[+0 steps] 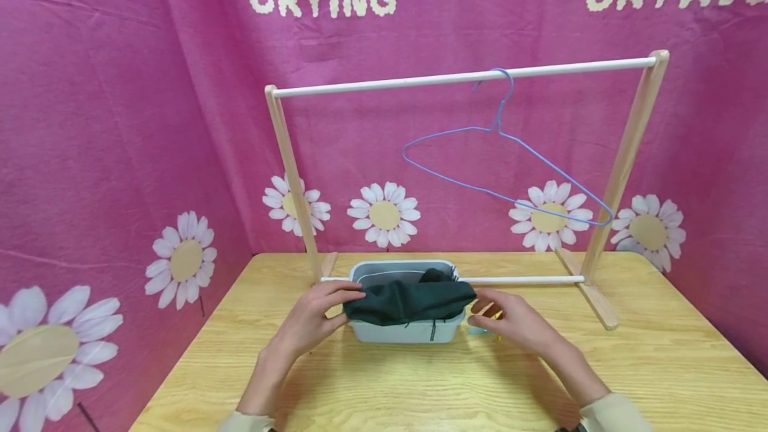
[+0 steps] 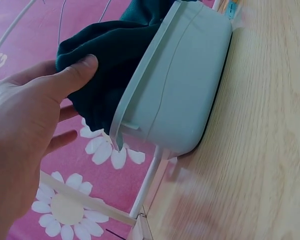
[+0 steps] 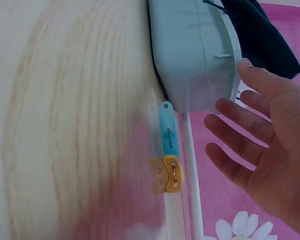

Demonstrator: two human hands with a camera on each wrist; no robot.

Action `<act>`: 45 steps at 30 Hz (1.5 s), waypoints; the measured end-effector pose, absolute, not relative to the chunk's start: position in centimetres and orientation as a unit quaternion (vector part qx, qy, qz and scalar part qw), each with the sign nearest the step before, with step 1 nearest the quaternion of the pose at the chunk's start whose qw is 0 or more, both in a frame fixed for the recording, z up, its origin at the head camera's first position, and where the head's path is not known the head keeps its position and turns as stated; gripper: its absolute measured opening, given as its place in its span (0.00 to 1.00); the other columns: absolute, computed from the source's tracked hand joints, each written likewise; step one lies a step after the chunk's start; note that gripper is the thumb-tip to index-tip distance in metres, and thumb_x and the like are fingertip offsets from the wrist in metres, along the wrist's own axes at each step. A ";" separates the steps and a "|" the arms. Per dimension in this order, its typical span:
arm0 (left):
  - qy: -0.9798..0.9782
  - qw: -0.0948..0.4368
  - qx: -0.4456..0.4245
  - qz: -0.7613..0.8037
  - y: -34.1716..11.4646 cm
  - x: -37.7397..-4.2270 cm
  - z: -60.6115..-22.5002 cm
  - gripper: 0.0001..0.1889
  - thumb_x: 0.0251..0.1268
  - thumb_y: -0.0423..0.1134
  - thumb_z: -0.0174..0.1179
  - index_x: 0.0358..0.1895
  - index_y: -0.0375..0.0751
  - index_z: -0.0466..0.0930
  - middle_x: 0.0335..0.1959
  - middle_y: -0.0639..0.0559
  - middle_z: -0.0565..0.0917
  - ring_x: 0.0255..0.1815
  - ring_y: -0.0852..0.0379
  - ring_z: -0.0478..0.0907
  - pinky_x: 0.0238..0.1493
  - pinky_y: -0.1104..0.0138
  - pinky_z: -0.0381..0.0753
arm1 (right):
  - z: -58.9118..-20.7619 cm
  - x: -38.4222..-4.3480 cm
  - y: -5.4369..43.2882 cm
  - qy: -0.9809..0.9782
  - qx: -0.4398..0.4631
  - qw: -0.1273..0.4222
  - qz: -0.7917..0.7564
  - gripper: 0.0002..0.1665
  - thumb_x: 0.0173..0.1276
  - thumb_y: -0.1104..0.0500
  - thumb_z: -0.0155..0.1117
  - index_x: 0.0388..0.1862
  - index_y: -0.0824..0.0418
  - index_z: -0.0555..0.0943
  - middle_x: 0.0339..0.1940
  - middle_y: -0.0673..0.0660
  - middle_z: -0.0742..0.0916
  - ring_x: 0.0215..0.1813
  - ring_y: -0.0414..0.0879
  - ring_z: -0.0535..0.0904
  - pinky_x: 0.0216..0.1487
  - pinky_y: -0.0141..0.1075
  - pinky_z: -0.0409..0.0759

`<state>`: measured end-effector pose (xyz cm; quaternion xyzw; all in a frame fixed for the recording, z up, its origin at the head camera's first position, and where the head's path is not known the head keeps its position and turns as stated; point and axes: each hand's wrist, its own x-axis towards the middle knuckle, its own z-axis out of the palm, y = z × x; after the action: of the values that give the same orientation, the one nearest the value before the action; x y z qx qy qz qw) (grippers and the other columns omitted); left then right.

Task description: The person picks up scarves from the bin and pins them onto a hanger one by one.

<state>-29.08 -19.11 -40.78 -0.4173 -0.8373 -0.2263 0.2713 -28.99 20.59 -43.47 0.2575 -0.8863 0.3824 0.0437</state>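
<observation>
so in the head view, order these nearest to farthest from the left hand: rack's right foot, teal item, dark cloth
1. Dark cloth: pinched by the left hand
2. Teal item: right of the cloth
3. Rack's right foot: farther right

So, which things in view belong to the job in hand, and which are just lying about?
Likely in the job:
cloth, pinched by the left hand, with the right hand near it
bin, partly under the cloth

Likely not:
tool, lying by the bin
rack, untouched
hanger, hung on it
</observation>
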 end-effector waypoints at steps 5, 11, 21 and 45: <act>-0.820 0.301 -0.421 -0.244 -19.1 -29.5 -41.0 0.18 0.53 0.29 0.73 0.48 0.45 0.87 0.49 0.53 0.87 0.53 0.53 0.82 0.52 0.56 0.84 | -43.6 -29.0 19.9 -0.887 0.253 0.055 0.383 0.23 0.66 0.49 0.69 0.58 0.55 0.79 0.38 0.52 0.88 0.34 0.37 0.82 0.31 0.30 0.80; -0.820 0.331 -0.392 -0.252 -19.2 -29.8 -40.8 0.16 0.51 0.31 0.74 0.45 0.45 0.87 0.40 0.53 0.89 0.43 0.56 0.85 0.46 0.57 0.85 | -43.9 -29.0 19.6 -0.887 0.252 0.057 0.382 0.21 0.66 0.51 0.69 0.57 0.54 0.80 0.36 0.50 0.87 0.31 0.35 0.81 0.30 0.30 0.78; -0.817 0.337 -0.337 -0.324 -19.1 -29.9 -40.1 0.13 0.53 0.29 0.73 0.43 0.38 0.87 0.35 0.49 0.89 0.35 0.56 0.85 0.38 0.58 0.87 | -43.8 -29.1 19.3 -0.891 0.243 0.065 0.377 0.20 0.67 0.50 0.69 0.56 0.52 0.80 0.35 0.49 0.87 0.30 0.35 0.80 0.29 0.30 0.77; -0.846 0.217 -0.111 -0.473 -18.3 -31.8 -37.7 0.15 0.66 0.43 0.66 0.54 0.46 0.83 0.23 0.48 0.77 0.22 0.59 0.73 0.26 0.72 0.75 | -43.2 -28.8 19.2 -0.902 0.228 0.082 0.357 0.24 0.66 0.50 0.70 0.56 0.58 0.81 0.39 0.53 0.87 0.35 0.39 0.81 0.36 0.31 0.79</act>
<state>-31.83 -18.30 -37.71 -0.1115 -0.8463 -0.4734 0.2172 -28.76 19.19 -43.24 0.2279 -0.9023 0.3567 0.0816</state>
